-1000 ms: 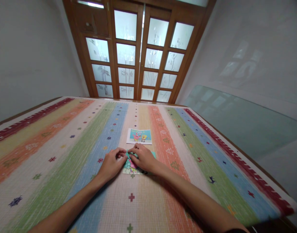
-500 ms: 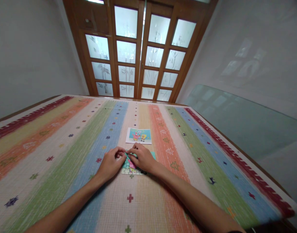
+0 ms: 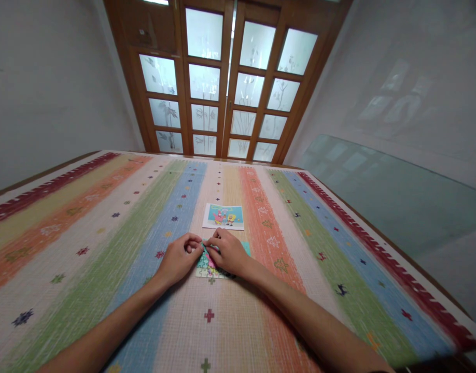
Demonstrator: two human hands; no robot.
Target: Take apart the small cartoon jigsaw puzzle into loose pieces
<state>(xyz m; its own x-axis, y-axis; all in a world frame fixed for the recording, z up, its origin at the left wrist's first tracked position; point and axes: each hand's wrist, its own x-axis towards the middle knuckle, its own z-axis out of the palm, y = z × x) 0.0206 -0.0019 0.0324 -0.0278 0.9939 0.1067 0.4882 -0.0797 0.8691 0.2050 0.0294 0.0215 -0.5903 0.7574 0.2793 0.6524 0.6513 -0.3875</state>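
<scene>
Under both hands, left hand (image 3: 178, 257) and right hand (image 3: 229, 252), lies the jigsaw puzzle (image 3: 206, 268).

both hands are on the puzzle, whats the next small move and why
Probably press down the piece pinched at the far edge of the jigsaw puzzle. The left hand and right hand meet fingertip to fingertip there, and the reference picture lies just beyond for checking.

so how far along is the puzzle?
Mostly assembled: the jigsaw puzzle lies as one joined sheet on the striped cloth. Left hand and right hand pinch together at its top left corner. Both hands cover much of it, so what is left cannot be told. Reference picture lies behind.
</scene>
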